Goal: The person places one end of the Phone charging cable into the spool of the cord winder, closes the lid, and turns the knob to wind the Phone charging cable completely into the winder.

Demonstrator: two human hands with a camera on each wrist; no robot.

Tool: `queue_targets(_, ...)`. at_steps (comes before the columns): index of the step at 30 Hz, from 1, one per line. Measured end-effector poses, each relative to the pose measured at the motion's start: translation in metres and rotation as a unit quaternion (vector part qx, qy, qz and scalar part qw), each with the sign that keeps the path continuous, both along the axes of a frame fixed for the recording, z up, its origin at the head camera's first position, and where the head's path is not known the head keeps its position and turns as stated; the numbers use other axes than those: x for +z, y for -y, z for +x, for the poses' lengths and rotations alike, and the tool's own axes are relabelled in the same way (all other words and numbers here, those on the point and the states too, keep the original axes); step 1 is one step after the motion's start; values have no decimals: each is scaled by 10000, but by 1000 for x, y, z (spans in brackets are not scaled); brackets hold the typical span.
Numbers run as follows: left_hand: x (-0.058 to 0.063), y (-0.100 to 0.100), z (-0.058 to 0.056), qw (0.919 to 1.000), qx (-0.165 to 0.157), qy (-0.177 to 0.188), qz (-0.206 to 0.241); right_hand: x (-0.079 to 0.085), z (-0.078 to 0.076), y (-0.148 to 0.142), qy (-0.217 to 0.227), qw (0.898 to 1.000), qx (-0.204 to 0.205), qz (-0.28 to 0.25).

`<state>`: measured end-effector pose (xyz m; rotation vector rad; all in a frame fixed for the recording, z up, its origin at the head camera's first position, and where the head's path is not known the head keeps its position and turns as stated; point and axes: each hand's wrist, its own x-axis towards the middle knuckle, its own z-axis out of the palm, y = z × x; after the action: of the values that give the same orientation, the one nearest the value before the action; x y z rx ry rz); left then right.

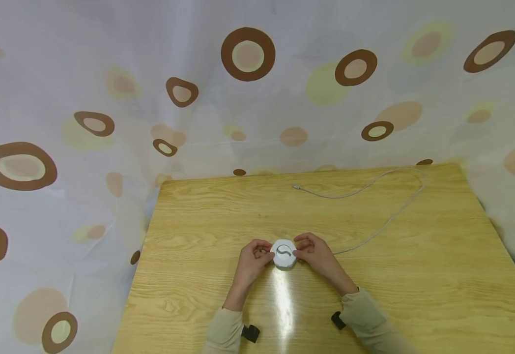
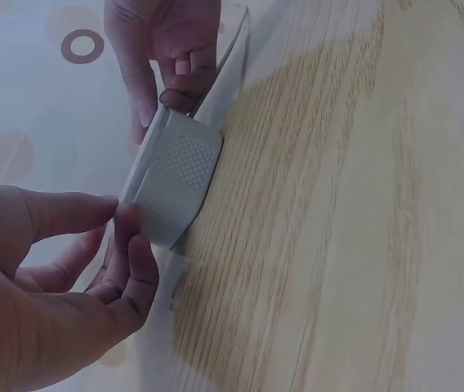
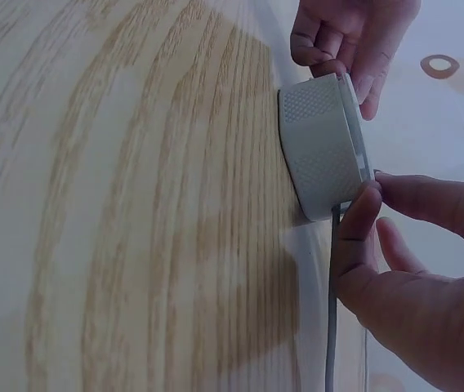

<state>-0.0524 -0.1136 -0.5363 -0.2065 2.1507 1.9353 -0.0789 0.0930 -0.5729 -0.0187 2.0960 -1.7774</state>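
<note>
A small white many-sided case (image 1: 284, 261) with a curved grey mark on its top lies on the wooden table in front of me. Dotted texture covers its side faces, as the left wrist view shows of the case (image 2: 179, 163). My left hand (image 1: 250, 260) pinches the top rim at the left between thumb and fingers. Opposite it, my right hand (image 1: 317, 255) pinches the rim at the right. A thin grey cable (image 3: 332, 302) comes out of the case's side right below the right fingertips. The case's underside is hidden.
The cable (image 1: 390, 219) loops over the right of the wooden table (image 1: 204, 211) and ends in a small plug (image 1: 297, 187) near the back edge. A pale sheet with brown rings (image 1: 293, 152) hangs behind the table and along its sides.
</note>
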Motion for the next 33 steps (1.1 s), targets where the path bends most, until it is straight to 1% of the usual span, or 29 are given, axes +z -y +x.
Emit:
queue_targets(12, -3, 1, -4, 9998, -184, 49, -45, 10, -4, 1, -203, 9985, 321, 407)
queue_targets(18, -3, 2, -4, 9995, -279, -32, -159, 7, -4, 1, -239, 9975, 385, 533)
queue_targets(24, -4, 1, -5, 9991, -365, -88, -193, 4, -5, 0, -364, 9932, 451, 1011)
queue_targets(27, -15, 2, -6, 9990, -357, -70, -267, 5, -4, 0, -439, 9908, 483, 1181)
queue_targets(31, -33, 6, -8, 9983, -370, -6, -453, 7, -2, 1, -582, 9884, 497, 1308)
queue_targets(33, -36, 8, -8, 9979, -404, -9, -509, 7, 0, 1, -670, 9873, 476, 1363)
